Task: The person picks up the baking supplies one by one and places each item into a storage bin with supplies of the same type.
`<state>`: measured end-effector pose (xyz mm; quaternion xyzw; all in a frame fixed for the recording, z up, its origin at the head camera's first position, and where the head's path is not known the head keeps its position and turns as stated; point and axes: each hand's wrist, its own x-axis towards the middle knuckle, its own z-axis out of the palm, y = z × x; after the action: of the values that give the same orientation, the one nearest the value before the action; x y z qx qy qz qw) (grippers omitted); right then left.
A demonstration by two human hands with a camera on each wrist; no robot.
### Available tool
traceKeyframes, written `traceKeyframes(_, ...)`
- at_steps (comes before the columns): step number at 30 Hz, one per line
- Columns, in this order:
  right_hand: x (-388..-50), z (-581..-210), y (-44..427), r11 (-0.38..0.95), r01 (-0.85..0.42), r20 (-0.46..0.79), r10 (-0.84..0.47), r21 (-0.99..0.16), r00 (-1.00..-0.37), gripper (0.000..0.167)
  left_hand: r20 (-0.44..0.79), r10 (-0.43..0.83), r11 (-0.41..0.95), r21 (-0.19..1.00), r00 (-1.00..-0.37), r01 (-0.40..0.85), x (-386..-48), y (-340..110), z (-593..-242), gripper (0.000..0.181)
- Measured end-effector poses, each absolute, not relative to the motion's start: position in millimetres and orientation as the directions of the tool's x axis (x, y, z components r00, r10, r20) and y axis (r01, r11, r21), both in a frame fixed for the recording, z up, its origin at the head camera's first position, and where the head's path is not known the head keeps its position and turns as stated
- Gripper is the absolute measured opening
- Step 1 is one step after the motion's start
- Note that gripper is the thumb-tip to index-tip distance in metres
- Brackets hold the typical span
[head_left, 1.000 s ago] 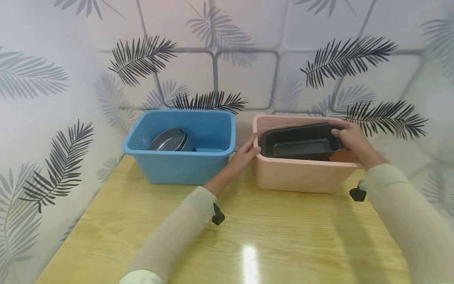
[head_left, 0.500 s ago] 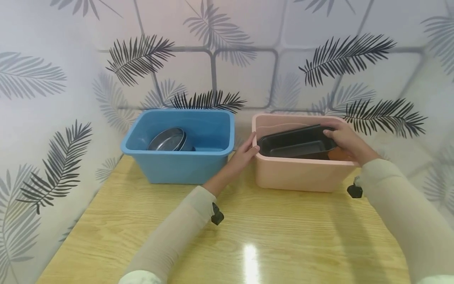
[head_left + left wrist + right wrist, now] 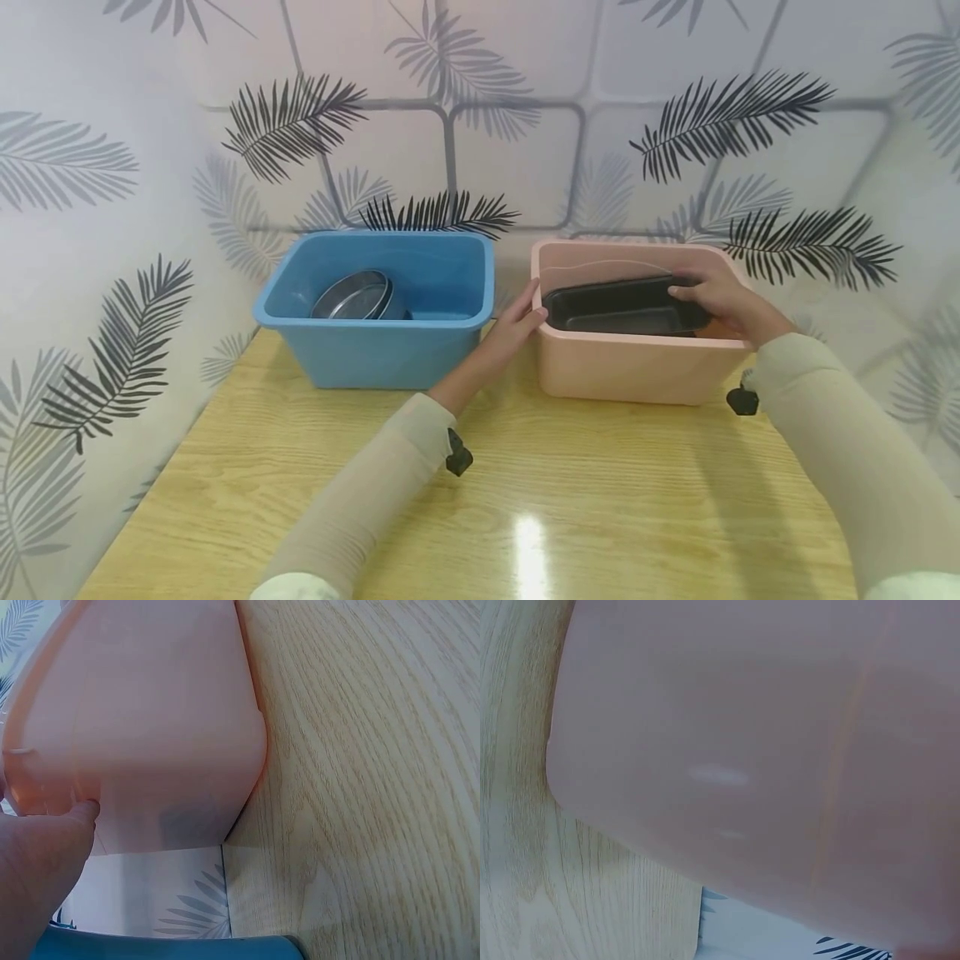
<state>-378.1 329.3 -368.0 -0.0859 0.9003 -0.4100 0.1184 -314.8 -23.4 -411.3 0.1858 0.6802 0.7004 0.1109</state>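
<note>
In the head view a black loaf pan [image 3: 622, 307] lies inside the pink plastic bin [image 3: 630, 367], slightly tilted, its right end higher at the back. My right hand [image 3: 723, 302] pinches the pan's far right rim, thumb on the inner side; the other fingers are mostly hidden behind the wall of the pan. My left hand [image 3: 510, 335] grips the bin's left rim. The left wrist view shows the left thumb [image 3: 86, 814] against the bin's outer wall. The bin's outer side fills most of the right wrist view, with the hand nearly out of sight.
A blue plastic bin [image 3: 375, 354] stands left of the pink one, with round metal pans [image 3: 356, 296] leaning inside its left part. Both bins sit at the back of the wooden table [image 3: 450, 517], close to the patterned wall [image 3: 517, 150].
The loaf pan has sunk lower into the pink bin and shifted a little left, with the right hand moving along with it. My left hand has stayed on the rim.
</note>
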Motion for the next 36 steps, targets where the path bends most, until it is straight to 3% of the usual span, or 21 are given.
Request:
traceKeyframes(6,-378.6,-365.1,332.3,0.623,0.003,-0.222,-0.274,-0.782,-0.936,0.068,0.119,0.411,-0.058,0.993,-0.904,0.105,-315.8,-23.3,-411.4,0.064)
traceKeyframes(14,-377.2,-363.2,332.5,0.521,0.024,-0.21,-0.302,-0.853,-0.93,0.071,0.114,0.406,-0.067,0.993,-0.907,0.095,-315.7,-22.0,-410.2,0.063)
traceKeyframes(19,-368.0,-354.9,329.7,0.513,-0.012,-0.141,-0.258,-0.858,-0.956,0.069,0.119,0.383,-0.043,0.993,-0.916,0.111,-314.3,-23.5,-411.2,0.063)
traceKeyframes(25,-344.0,-336.4,319.5,0.561,-0.027,-0.105,-0.202,-0.828,-0.974,0.061,0.17,0.342,0.016,0.982,-0.924,0.187,-310.2,-27.1,-414.4,0.062)
traceKeyframes(30,-316.5,-326.8,308.6,0.504,-0.042,-0.066,-0.194,-0.862,-0.979,0.061,0.262,0.362,0.033,0.956,-0.895,0.293,-304.3,-32.8,-419.5,0.059)
traceKeyframes(36,-276.3,-319.0,294.6,0.613,-0.116,-0.001,-0.187,-0.781,-0.982,0.064,0.281,0.359,0.194,0.91,-0.89,0.366,-284.0,-48.6,-418.2,0.055)
